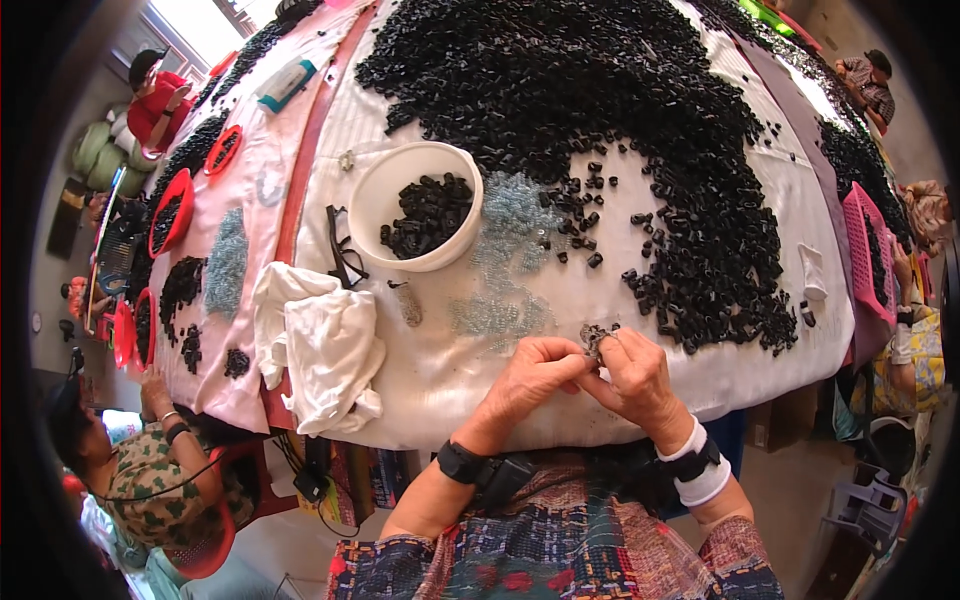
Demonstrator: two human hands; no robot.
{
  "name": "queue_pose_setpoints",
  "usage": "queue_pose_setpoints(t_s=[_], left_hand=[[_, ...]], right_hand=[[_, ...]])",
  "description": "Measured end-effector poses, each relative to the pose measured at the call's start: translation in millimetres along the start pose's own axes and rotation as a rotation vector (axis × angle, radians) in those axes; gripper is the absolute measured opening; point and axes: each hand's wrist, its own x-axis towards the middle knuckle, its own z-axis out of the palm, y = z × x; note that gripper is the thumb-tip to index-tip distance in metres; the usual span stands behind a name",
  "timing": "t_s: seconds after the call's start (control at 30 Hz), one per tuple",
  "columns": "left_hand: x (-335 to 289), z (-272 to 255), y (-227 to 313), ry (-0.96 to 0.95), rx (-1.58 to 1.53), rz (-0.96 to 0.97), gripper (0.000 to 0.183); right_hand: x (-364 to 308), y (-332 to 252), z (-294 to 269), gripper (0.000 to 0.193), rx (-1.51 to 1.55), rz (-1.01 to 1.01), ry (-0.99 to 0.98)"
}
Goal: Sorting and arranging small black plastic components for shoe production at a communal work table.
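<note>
Close together above the front edge of the white-covered table are both hands. My left hand (540,378) is closed in a pinch, its fingertips meeting those of the other hand; what they grip is too small to make out. In the closed fingers of my right hand (637,376) is a clump of small grey-brown metallic pieces (594,338). Just beyond lie scattered small clear bluish pieces (505,312). A great heap of short black tubular parts (560,75) spreads over the far side and down the right. The white tub (365,215) holds more black parts.
Left of the tub lie black-framed eyeglasses (345,250) and a bunched white cloth (330,345). A small greyish object (407,303) rests below the tub. People sit at neighbouring tables, one at the lower left (165,480). A pink basket (868,255) stands at the right.
</note>
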Motion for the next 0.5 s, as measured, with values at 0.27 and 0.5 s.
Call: queue_pose_setpoints(t_s=[0.27,0.5], left_hand=[[-2.9,-34.5,38.6,0.246,-0.293,0.303,0.020],[12.1,-90.7,84.3,0.534,-0.515,0.394,0.034]], right_hand=[[13.2,37.7,-11.6,0.030,-0.131,0.113,0.169],[38.1,61.5,14.9,0.033,-0.212,0.094,-0.007]])
